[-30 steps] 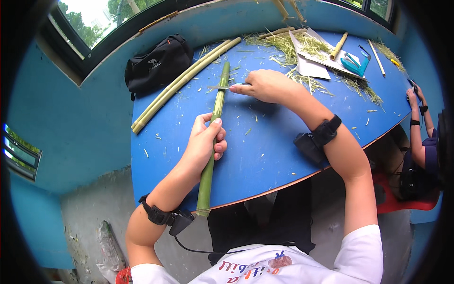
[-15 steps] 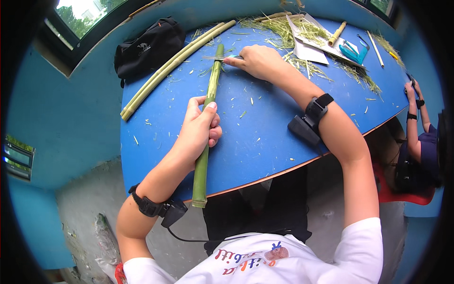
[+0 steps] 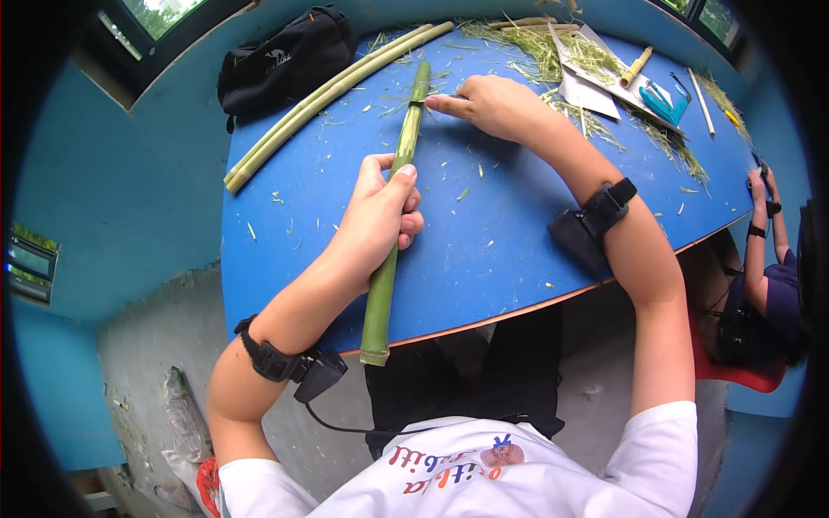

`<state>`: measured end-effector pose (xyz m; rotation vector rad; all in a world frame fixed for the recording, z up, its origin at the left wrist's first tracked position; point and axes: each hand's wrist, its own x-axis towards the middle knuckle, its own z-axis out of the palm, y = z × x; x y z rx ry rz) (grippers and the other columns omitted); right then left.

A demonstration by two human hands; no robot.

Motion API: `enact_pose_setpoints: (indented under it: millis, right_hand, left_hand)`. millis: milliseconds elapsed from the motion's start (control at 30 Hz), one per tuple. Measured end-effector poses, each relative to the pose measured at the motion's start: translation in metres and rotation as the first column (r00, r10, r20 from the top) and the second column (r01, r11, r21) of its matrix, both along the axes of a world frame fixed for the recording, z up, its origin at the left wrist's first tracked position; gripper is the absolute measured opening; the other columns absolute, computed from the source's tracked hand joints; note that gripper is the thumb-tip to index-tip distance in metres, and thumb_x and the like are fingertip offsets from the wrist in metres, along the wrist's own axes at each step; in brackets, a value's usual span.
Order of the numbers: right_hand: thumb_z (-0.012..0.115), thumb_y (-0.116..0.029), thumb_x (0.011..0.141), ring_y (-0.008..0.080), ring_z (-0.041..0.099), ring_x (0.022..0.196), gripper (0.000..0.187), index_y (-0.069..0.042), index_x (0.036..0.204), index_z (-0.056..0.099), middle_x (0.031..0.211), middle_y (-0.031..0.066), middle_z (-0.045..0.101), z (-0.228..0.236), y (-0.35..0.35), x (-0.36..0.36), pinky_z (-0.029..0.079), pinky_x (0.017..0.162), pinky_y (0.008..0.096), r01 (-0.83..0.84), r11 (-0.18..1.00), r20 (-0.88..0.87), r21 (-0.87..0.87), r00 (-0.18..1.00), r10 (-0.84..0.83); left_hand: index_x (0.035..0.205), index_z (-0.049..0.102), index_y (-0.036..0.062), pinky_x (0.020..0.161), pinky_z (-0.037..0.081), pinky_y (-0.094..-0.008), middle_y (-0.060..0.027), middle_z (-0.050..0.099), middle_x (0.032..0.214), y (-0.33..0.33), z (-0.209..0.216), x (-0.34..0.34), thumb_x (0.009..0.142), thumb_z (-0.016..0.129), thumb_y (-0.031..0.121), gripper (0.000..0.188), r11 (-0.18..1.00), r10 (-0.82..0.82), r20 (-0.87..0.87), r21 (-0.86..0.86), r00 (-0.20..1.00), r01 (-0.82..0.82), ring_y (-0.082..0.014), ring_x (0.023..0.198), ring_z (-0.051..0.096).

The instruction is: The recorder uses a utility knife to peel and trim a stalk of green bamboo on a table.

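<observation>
A green bamboo stalk [image 3: 380, 302] slants away from me over the table, its near end reaching past the edge. Pale scraped wood shows along its upper part. My left hand [image 3: 380, 207] is closed around the stalk's middle, thumb on top. Beyond it, my right hand [image 3: 492, 105] grips a knife whose handle is mostly hidden in the fingers. The thin knife blade [image 3: 415, 103] lies crosswise on the stalk, below its far end, touching the skin.
Two pale peeled stalks [image 3: 332, 102] and a black bag [image 3: 285, 65] lie at the far left of the blue table [image 3: 484, 250]. Shavings [image 3: 535, 52], white sheets [image 3: 589, 93], a short stalk piece [image 3: 636, 66] and a teal tool [image 3: 663, 105] lie far right. Another person's hands [image 3: 762, 183] are at the right edge.
The knife blade has slid down the stalk toward my left hand. My left hand keeps its hold. The whole view has shifted slightly.
</observation>
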<state>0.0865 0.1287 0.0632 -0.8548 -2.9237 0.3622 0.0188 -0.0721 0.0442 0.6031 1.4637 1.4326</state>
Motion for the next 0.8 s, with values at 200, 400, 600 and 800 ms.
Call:
enact_pose_setpoints:
  millis: [200, 400, 600, 800]
  right_hand:
    - [0.04, -0.067, 0.081, 0.0395, 0.06, 0.074, 0.074, 0.002, 0.072, 0.063, 0.074, 0.0234, 0.062, -0.014, 0.015, -0.006, 0.047, 0.069, 0.0448, 0.077, 0.99, -0.149, 0.116, 0.987, -0.059]
    - [0.04, -0.066, 0.082, 0.038, 0.059, 0.067, 0.074, 0.004, 0.068, 0.059, 0.065, 0.0235, 0.058, -0.004, 0.0, 0.004, 0.046, 0.064, 0.045, 0.021, 0.999, -0.093, 0.032, 0.995, -0.017]
    - [0.04, -0.066, 0.083, 0.0346, 0.056, 0.057, 0.076, 0.005, 0.063, 0.057, 0.055, 0.02, 0.053, 0.004, -0.007, 0.012, 0.044, 0.058, 0.0444, -0.108, 0.991, -0.049, -0.076, 0.993, 0.104]
    - [0.038, -0.07, 0.08, 0.0374, 0.061, 0.071, 0.079, 0.004, 0.07, 0.062, 0.07, 0.0224, 0.061, -0.008, 0.01, -0.001, 0.048, 0.067, 0.0446, 0.04, 0.997, -0.072, 0.066, 0.997, -0.035]
  left_hand:
    - [0.116, 0.029, 0.0064, 0.041, 0.031, -0.0169, -0.0003, 0.038, 0.073, 0.0, 0.002, 0.002, 0.094, 0.043, 0.024, 0.032, 1.0, 0.001, -0.017, -0.019, 1.0, -0.001, -0.0033, 0.05, 0.035]
    - [0.117, 0.028, 0.0049, 0.041, 0.032, -0.0171, -0.0005, 0.039, 0.074, 0.0, 0.001, 0.0, 0.093, 0.044, 0.024, 0.034, 1.0, -0.01, -0.003, -0.001, 1.0, 0.01, -0.0037, 0.051, 0.037]
    - [0.117, 0.032, 0.0024, 0.039, 0.032, -0.0156, -0.0003, 0.039, 0.072, 0.001, 0.002, 0.003, 0.093, 0.044, 0.021, 0.033, 1.0, 0.015, -0.006, 0.003, 1.0, -0.015, -0.0033, 0.05, 0.037]
    - [0.118, 0.028, 0.0044, 0.042, 0.032, -0.0165, -0.0004, 0.039, 0.074, 0.0, 0.002, 0.004, 0.094, 0.043, 0.024, 0.035, 1.0, -0.028, -0.01, -0.006, 1.0, 0.028, -0.0036, 0.052, 0.038]
